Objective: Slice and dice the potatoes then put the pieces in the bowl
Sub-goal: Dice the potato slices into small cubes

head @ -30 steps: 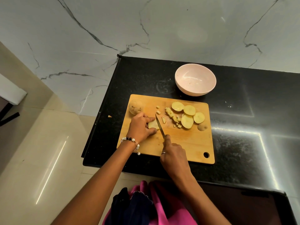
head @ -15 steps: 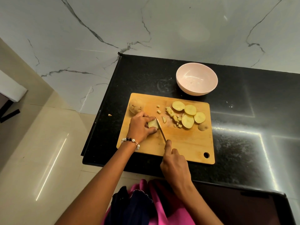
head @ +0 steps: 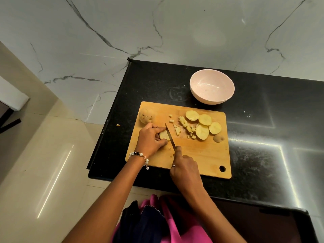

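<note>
A wooden cutting board (head: 201,155) lies on the black counter. My left hand (head: 150,139) pins a potato slice (head: 164,135) flat on the board's left part. My right hand (head: 185,168) grips a knife (head: 170,135), forefinger along the spine, the blade resting on the slice's right edge. Right of the blade lie small diced pieces (head: 185,126) and several round slices (head: 204,125). A whole unpeeled potato (head: 146,115) sits at the board's far left corner. An end cap (head: 218,138) lies near the right edge. The pink bowl (head: 212,86) stands empty behind the board.
The black counter (head: 263,137) ends at a left edge close to the board. One stray potato bit (head: 118,125) lies on the counter left of the board. A marble wall (head: 157,32) rises behind. Beige floor tiles (head: 43,163) lie to the left.
The knife has shifted slightly along the slice held by my left hand, its blade staying against the slice's right edge. The other pieces have not moved.
</note>
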The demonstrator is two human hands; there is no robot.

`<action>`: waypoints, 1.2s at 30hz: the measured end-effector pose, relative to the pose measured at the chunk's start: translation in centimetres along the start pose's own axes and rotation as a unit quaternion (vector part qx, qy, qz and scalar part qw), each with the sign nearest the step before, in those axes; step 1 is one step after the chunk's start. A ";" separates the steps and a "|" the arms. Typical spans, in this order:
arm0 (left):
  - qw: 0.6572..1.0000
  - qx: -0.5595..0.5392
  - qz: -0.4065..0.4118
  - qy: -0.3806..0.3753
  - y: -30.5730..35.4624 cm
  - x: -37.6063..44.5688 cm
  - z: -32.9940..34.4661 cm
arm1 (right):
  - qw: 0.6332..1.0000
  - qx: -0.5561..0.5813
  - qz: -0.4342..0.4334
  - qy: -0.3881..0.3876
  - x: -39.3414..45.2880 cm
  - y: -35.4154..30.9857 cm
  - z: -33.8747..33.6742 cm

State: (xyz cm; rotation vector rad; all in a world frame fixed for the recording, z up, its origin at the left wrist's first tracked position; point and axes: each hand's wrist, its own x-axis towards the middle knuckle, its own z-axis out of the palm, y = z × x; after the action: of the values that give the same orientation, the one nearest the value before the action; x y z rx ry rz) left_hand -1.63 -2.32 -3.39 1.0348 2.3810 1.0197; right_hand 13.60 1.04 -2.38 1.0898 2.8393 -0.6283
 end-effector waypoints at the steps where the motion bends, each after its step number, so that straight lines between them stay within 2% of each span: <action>1: 1.000 0.001 -0.001 0.002 0.1 0.0 0.0 | 1.000 -0.007 -0.004 0.000 -0.1 -0.1 0.0; 9: 1.000 0.004 -0.004 0.019 0.3 0.0 0.3 | 0.992 -0.102 -0.017 0.072 0.7 -2.2 0.4; 13: 1.000 0.006 -0.008 0.017 0.3 0.0 0.3 | 0.996 -0.082 -0.019 0.023 -2.6 -0.9 1.0; 17: 1.000 0.009 -0.015 0.014 0.2 -0.1 0.2 | 0.992 -0.124 0.003 0.009 -2.2 0.1 0.5; 23: 1.000 0.019 -0.016 0.016 0.2 -0.3 0.2 | 0.997 -0.065 0.007 0.039 0.4 0.6 -0.7; 28: 0.998 0.046 -0.030 0.007 0.1 -0.2 -0.2 | 1.000 0.015 0.003 0.001 -0.2 0.1 -0.7; 36: 0.998 0.058 -0.033 -0.001 -0.2 0.3 -0.3 | 0.999 -0.024 -0.025 -0.004 0.0 -1.1 -0.1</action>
State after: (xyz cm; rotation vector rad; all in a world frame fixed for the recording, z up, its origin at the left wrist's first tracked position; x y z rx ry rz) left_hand -2.12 -2.31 -3.29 0.9883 2.4813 0.8659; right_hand 12.96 0.34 -1.86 1.0085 2.8668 -0.5639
